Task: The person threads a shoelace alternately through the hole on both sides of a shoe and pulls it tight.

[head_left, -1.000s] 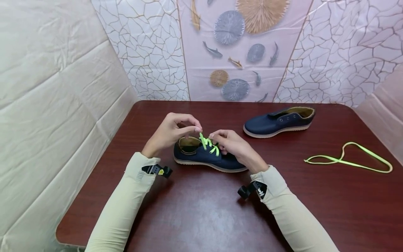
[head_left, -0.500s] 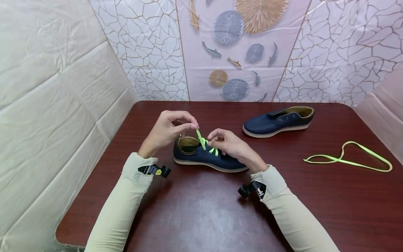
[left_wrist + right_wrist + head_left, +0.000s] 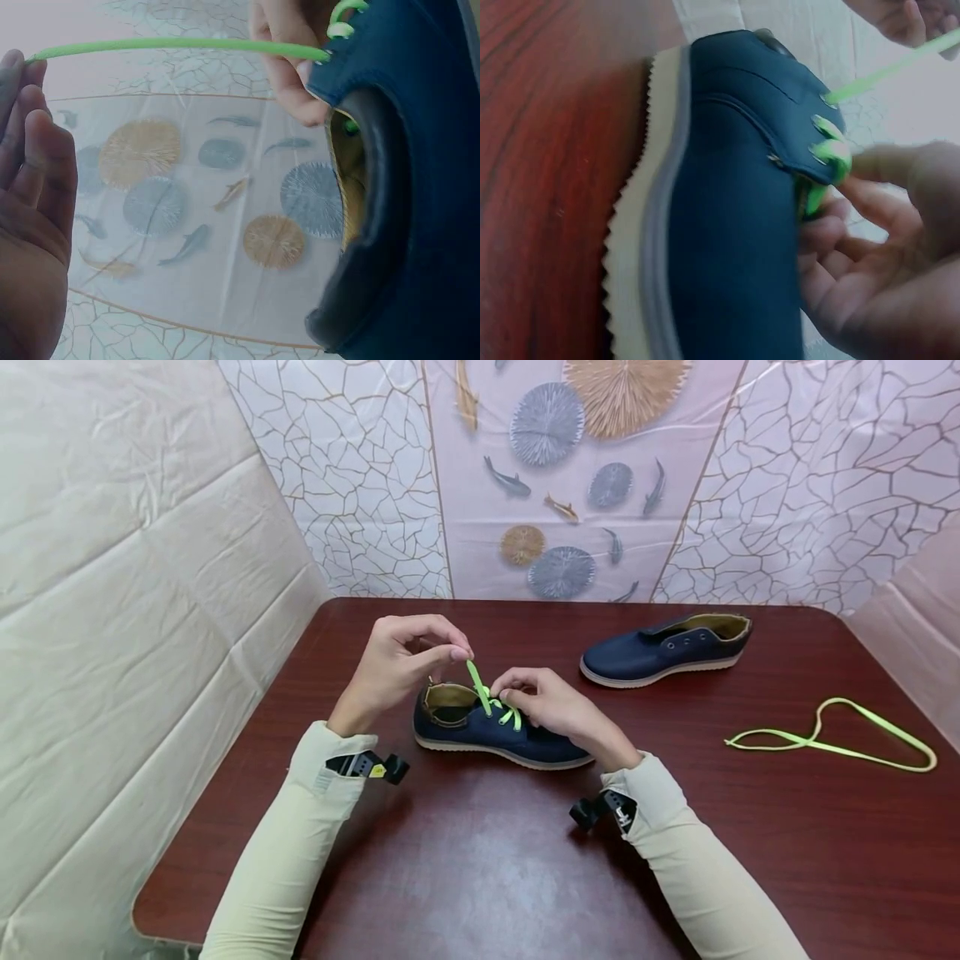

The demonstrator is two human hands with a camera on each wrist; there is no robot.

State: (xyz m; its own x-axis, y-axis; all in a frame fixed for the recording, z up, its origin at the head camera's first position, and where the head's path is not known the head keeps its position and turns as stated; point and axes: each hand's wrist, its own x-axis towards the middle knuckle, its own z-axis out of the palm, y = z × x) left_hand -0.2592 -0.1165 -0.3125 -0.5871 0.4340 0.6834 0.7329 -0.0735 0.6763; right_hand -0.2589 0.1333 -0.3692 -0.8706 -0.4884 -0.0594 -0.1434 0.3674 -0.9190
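Observation:
A navy lace-up shoe (image 3: 487, 731) with a pale sole stands on the table, toe to the right. A neon green shoelace (image 3: 480, 689) runs through its eyelets. My left hand (image 3: 408, 660) pinches the free end of the lace, raised above the shoe's opening. In the left wrist view that lace end (image 3: 180, 43) stretches almost straight from the fingertips to an eyelet. My right hand (image 3: 551, 706) has its curled fingers at the crossed laces over the tongue. The right wrist view has these fingers (image 3: 870, 202) against the lacing on the shoe's far side.
Another navy shoe (image 3: 667, 652), unlaced, stands at the back right of the brown table (image 3: 480, 877). A second green shoelace (image 3: 832, 747) lies in a loose loop near the right edge. A patterned cloth (image 3: 562, 485) hangs behind the table.
My left hand has moved up and left, drawing out more of the lace. My right hand has shifted slightly left and stays at the crossed laces. The shoe has stayed in place.

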